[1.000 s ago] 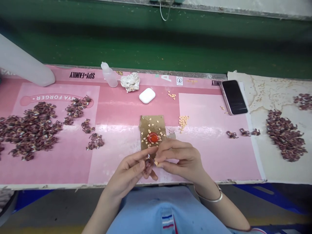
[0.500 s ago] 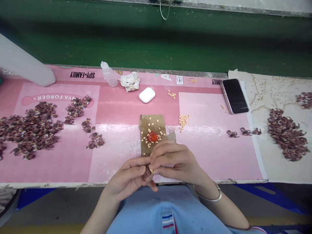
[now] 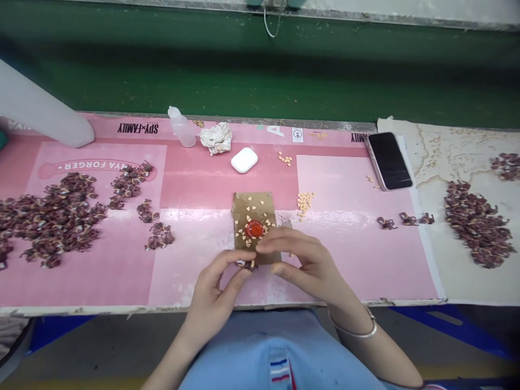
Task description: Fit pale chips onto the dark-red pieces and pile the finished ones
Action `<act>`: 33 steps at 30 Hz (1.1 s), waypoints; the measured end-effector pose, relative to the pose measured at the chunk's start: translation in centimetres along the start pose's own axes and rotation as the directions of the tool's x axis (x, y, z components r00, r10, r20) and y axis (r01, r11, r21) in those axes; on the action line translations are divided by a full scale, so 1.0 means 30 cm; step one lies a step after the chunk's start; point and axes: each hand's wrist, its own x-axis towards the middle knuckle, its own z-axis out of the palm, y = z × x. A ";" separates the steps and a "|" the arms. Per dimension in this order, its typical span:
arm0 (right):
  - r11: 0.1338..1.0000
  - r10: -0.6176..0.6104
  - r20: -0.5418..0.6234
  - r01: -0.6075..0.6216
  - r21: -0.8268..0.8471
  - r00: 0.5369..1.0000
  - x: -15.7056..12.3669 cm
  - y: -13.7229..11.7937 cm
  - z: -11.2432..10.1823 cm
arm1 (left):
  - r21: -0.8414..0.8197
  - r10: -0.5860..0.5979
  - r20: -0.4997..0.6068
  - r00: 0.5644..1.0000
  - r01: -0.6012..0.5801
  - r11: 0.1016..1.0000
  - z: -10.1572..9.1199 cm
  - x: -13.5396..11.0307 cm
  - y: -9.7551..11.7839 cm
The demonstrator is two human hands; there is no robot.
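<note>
My left hand [image 3: 215,287] is shut on a small dark maroon cluster [image 3: 245,264] at the lower edge of a torn brown paper sheet [image 3: 244,208]. My right hand [image 3: 303,265] hovers over the sheet's lower right corner, thumb and forefinger apart, with nothing visible between them. On the sheet sit a red bottle cap holding red liquid [image 3: 255,229] and scattered cream heart-shaped flakes [image 3: 248,208]. A bangle [image 3: 353,330] circles my right wrist.
A pink printed mat [image 3: 195,184] carries heaps of maroon clusters [image 3: 52,222], a cream flake pile [image 3: 304,205], a white earbud case [image 3: 244,160], a plastic dropper bottle [image 3: 181,127], crumpled tissue [image 3: 216,138] and a phone [image 3: 389,161]. More clusters [image 3: 477,225] lie on stained paper at right.
My hands have separated. The maroon cluster has moved up to the sheet's lower edge, and my right hand has shifted right, its thumb and forefinger parting.
</note>
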 end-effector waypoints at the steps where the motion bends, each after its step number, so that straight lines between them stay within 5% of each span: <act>1: 0.995 0.082 -0.026 -0.080 0.065 0.996 -0.007 0.006 0.008 | 0.135 0.163 -0.032 0.986 -0.157 0.978 0.003 0.002 0.003; 3: 0.951 0.225 0.004 -0.221 0.216 0.974 -0.023 0.019 0.028 | 0.320 0.413 0.014 0.910 -0.396 0.861 0.007 0.009 0.007; 5: 0.881 0.295 0.083 -0.304 0.361 0.952 -0.034 0.034 0.051 | 0.423 0.520 0.104 0.848 -0.511 0.748 0.011 0.017 0.007; 8: 0.803 0.317 0.127 -0.338 0.492 0.940 -0.042 0.052 0.076 | 0.536 0.583 0.177 0.793 -0.575 0.619 0.018 0.019 0.002; 11: 0.823 0.288 0.080 -0.289 0.490 0.954 -0.046 0.067 0.070 | 0.648 0.629 0.188 0.754 -0.577 0.498 0.011 0.022 -0.012; 13: 0.904 0.257 -0.023 -0.232 0.358 0.966 -0.061 0.080 0.035 | 0.738 0.627 0.167 0.761 -0.518 0.432 -0.022 0.037 -0.024; 16: 0.966 0.174 -0.317 -0.224 -0.129 0.932 -0.120 0.115 -0.075 | 0.890 0.625 0.038 0.780 -0.311 0.334 -0.135 0.076 -0.044; 19: 0.698 -0.002 -0.559 -0.399 -0.594 0.829 -0.220 0.166 -0.226 | 0.966 0.624 -0.067 0.779 -0.105 0.234 -0.280 0.098 -0.066; 22: 0.415 -0.101 -0.561 -0.477 -0.774 0.822 -0.327 0.219 -0.361 | 0.964 0.562 -0.070 0.824 -0.089 0.251 -0.377 0.086 -0.092; 25: 0.284 -0.136 -0.558 -0.507 -0.814 0.819 -0.405 0.258 -0.449 | 0.942 0.541 -0.065 0.839 -0.127 0.310 -0.392 0.072 -0.120; 30: 0.215 -0.201 -0.572 -0.533 -0.818 0.796 -0.422 0.276 -0.511 | 0.912 0.600 -0.056 0.798 -0.203 0.356 -0.296 0.082 -0.153; 33: 0.290 -0.194 -0.564 -0.502 -0.815 0.803 -0.366 0.256 -0.479 | 0.893 0.582 -0.025 0.813 -0.244 0.379 -0.241 0.087 -0.155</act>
